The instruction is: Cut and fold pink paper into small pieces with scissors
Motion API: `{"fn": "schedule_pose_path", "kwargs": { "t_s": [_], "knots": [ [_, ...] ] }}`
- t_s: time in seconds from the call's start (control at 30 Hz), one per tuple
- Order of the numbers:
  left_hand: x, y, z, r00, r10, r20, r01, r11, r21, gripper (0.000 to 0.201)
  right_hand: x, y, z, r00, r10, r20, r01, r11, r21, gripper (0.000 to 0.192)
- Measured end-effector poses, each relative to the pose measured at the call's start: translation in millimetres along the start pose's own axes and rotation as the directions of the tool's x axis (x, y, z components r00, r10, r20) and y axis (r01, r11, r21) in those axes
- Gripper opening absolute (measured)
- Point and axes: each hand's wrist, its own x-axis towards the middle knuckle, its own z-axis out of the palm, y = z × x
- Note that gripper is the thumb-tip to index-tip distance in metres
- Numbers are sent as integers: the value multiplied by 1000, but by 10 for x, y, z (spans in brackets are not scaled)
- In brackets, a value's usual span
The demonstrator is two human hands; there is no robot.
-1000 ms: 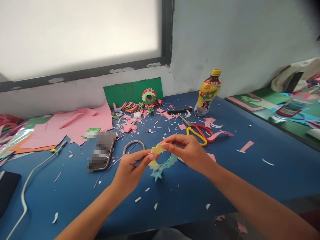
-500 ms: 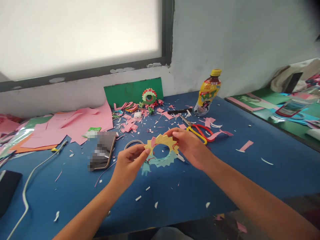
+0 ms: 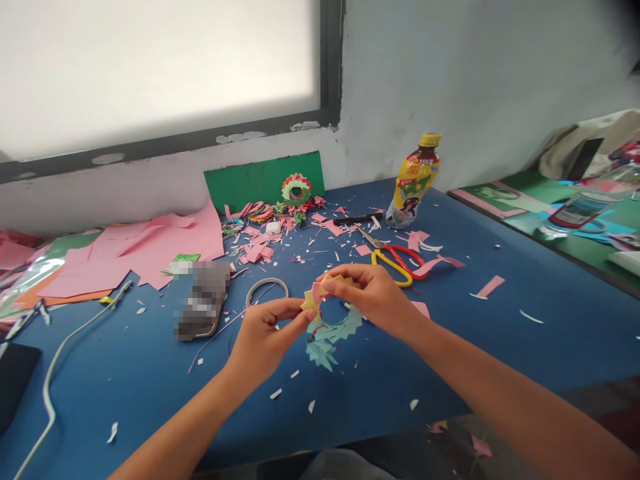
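Above the blue table, both hands hold a ring of folded paper [image 3: 341,327], yellow along its top and light blue below, with one pink piece at the upper left. My left hand [image 3: 270,333] pinches the yellow left edge between thumb and fingertips. Closed over the top of the ring, my right hand [image 3: 373,293] has its thumb by the pink piece and covers much of the yellow part. A light blue pointed paper cluster [image 3: 321,353] hangs at the lower left of the ring. Behind the hands lies a roll of tape [image 3: 267,281].
Scissors [image 3: 393,260] with red and yellow handles lie beyond my right hand, near a yellow-capped bottle [image 3: 415,180]. A phone [image 3: 203,300], pink paper sheets [image 3: 135,247] and a white cable [image 3: 55,380] are on the left. A finished-looking paper ring [image 3: 297,192] leans against a green board [image 3: 240,183]. Scraps are scattered about.
My right hand has moved left over the ring's top, its thumb now by the pink piece. The ring has tilted, and its light blue cluster hangs lower and further right.
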Motion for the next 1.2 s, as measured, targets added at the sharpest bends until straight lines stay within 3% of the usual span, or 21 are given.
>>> {"fn": "schedule_pose_path", "kwargs": {
  "t_s": [0.13,0.2,0.27,0.37,0.5,0.67,0.83,0.97,1.2],
  "knots": [
    [58,-24,-20,992,-47,-119,24,982,-188,21,39,13,13,993,-9,-115,37,971,238,38],
    [92,-38,-49,976,-75,-203,15,959,-284,22,61,35,13,989,7,-147,30,968,250,37],
    [123,-48,-82,965,-97,-245,1,931,-365,24,79,61,10,994,28,-104,-6,979,205,34],
    [150,-62,-120,972,-100,-211,1,907,-422,24,91,89,7,1000,22,-21,-18,985,171,26],
    [153,-82,-130,989,-95,-114,36,901,-432,29,93,99,6,999,7,-41,0,985,171,23],
    [141,-88,-129,998,-63,-25,51,942,-332,27,84,101,0,997,-1,-83,11,993,121,26],
    [119,-57,-172,978,113,-177,-130,987,-92,31,33,68,15,1000,-15,-10,14,999,-44,26],
    [78,-33,-168,898,325,-297,-278,942,190,24,-42,18,84,992,-122,24,124,963,-240,20],
    [46,38,-131,787,498,-364,-315,832,457,14,-130,-7,227,958,-286,18,264,854,-448,16]
  ]
}}
